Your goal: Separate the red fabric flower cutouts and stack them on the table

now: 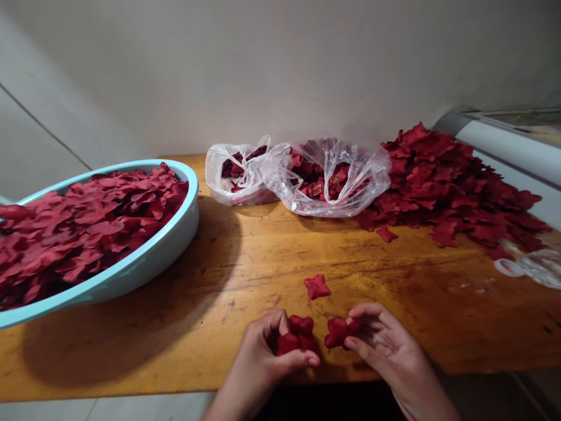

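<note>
**Two hands, two red cloth flowers**

The left hand (pixel 267 354) is curled shut around a dark red cloth flower piece (pixel 297 334). The thumb lies across the bottom of it and the fingers wrap over the top. The right hand (pixel 385 345) is half open, palm up. Its fingertips pinch a second red flower piece (pixel 338 331), which pokes out toward 9 o'clock. The two pieces sit just beside each other, near the front edge of the tabletop (pixel 245 263). I cannot tell if they touch.

A third, loose flower piece (pixel 317 286) lies flat on the wood at 12 o'clock from the hands, close by but not touching them.

Farther out at 12 o'clock sit two clear plastic bags. The bigger bag (pixel 328 175) is open and has red pieces inside. The smaller bag (pixel 236 175) leans on it at its 9 o'clock side and also holds red pieces.

At 2 o'clock from the hands is a big heap of red petals (pixel 451 181), spread loose on the wood, touching the bigger bag. One stray petal (pixel 387 234) lies just in front of the heap.

At 10 o'clock is a wide light blue basin (pixel 175 245), full of flat red petals. It hangs over the left edge of the tabletop.

At 3 o'clock, far off, something clear and shiny (pixel 526 266) rests on the wood. It is too blurry to name.
</note>
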The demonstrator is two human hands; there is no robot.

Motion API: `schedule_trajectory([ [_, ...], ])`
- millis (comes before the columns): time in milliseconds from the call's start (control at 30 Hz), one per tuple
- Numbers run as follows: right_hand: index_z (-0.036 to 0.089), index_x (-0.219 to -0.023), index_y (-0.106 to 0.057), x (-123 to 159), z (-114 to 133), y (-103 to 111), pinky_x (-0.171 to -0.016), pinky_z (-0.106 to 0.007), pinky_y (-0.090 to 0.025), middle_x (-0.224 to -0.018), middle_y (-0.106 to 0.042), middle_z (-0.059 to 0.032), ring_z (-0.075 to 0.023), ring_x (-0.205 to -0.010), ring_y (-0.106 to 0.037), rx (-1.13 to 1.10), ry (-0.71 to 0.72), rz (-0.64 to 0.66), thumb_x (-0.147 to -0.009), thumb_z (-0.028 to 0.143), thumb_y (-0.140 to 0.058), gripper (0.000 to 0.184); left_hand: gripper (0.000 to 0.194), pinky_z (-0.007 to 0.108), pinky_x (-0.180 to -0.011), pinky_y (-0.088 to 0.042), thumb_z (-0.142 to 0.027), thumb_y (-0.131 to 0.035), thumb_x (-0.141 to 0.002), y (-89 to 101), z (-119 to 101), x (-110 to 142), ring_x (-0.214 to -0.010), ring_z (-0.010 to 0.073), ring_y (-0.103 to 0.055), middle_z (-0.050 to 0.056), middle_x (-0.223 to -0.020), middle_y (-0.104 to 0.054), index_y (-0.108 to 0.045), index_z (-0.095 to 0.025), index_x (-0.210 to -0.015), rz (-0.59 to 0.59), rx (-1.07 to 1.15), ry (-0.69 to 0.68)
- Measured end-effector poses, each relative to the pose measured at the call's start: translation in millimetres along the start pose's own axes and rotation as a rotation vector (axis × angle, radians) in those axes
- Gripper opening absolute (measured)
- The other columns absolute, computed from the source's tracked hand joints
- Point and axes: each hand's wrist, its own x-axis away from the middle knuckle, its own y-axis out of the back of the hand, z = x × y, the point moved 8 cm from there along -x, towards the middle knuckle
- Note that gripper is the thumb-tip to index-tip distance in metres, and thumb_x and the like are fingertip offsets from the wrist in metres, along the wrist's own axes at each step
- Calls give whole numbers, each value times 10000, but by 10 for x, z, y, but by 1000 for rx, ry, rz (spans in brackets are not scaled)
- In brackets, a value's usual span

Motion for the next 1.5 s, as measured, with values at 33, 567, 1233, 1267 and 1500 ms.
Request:
schedule_trajectory([
  [33, 269, -900, -617, -9, 0, 23, -708, -177, -536, -840, -652, 17, -130, -795, -650, -5, 2, -16, -684, 231, -754, 258, 510, 186, -510, -344, -236, -802, -502, 28, -6, -10, -517, 74, -412, -67, -510, -445, -295, -186, -509, -8, -18, -3],
  [567, 234, -818, -614, 31, 73, -381, -715, -214, -540, -803, -661, 7, -139, -775, -658, -130, 17, 153, -737, 229, -715, 130, 315, 218, -605, -388, -422, -715, -651, -29, 72, -31, -619, 108, -488, -15, -651, -548, -561, -148, -665, -8, 19, -12],
  [1233, 232, -728, -634, 141, 276, -412, -890, -292, -482, -1039, -669, -54, -222, -1103, -569, -52, 112, 185, -691, 221, -740, 113, 423, 195, -456, -313, -451, -707, -636, 109, 32, -10, -468, 81, -395, -32, -484, -474, -427, -166, -494, -179, -155, -73],
  [1267, 230, -737, -621, 121, 276, -469, -856, -294, -504, -1019, -674, -54, -214, -1043, -606, -61, 93, 216, -710, 230, -725, 108, 431, 198, -459, -312, -470, -678, -667, 68, 5, -11, -467, 82, -388, -33, -485, -463, -418, -170, -497, -145, -165, -97],
  [1500, 229, -793, -559, -4, 199, -557, -814, -267, -518, -974, -675, -31, -175, -938, -644, -41, 84, 297, -798, 228, -641, 82, 476, 222, -514, -313, -560, -449, -830, -70, -102, -25, -522, 106, -391, -16, -538, -440, -456, -173, -552, -23, -299, -246],
])
